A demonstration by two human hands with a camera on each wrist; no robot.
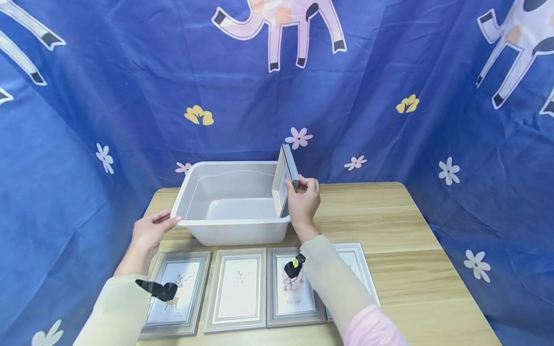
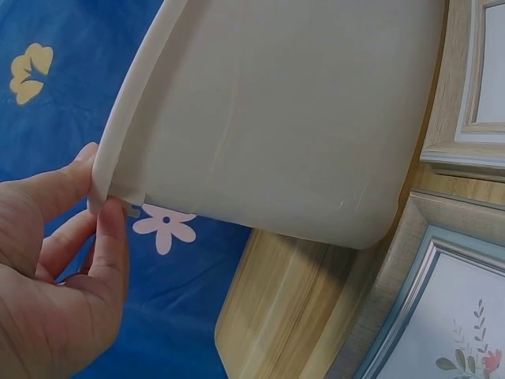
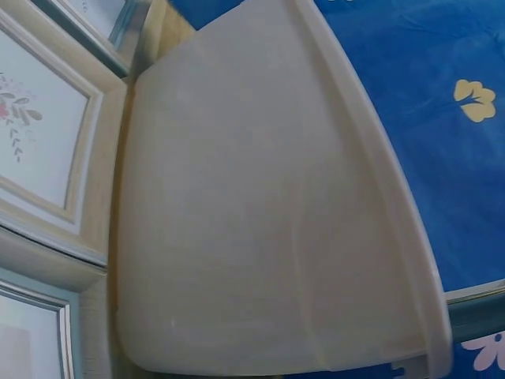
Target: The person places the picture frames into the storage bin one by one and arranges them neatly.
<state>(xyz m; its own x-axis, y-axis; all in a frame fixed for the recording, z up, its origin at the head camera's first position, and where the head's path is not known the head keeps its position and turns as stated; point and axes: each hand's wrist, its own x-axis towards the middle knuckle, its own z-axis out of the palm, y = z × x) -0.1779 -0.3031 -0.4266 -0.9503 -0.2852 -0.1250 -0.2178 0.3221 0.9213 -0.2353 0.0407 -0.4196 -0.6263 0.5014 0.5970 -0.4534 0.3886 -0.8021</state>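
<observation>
Blue cloth backdrop (image 1: pixel 143 96) w/ soft folds hangs at back & both sides, printed w/ pale flowers (image 1: pixel 449 170), yellow shrubs (image 1: pixel 199 115) & hoofed animals (image 1: pixel 283 17), cropped at top. Lt wood-grain table (image 1: pixel 424 269) in front, far corners rounded. Light's soft, cloth paler at L.
</observation>
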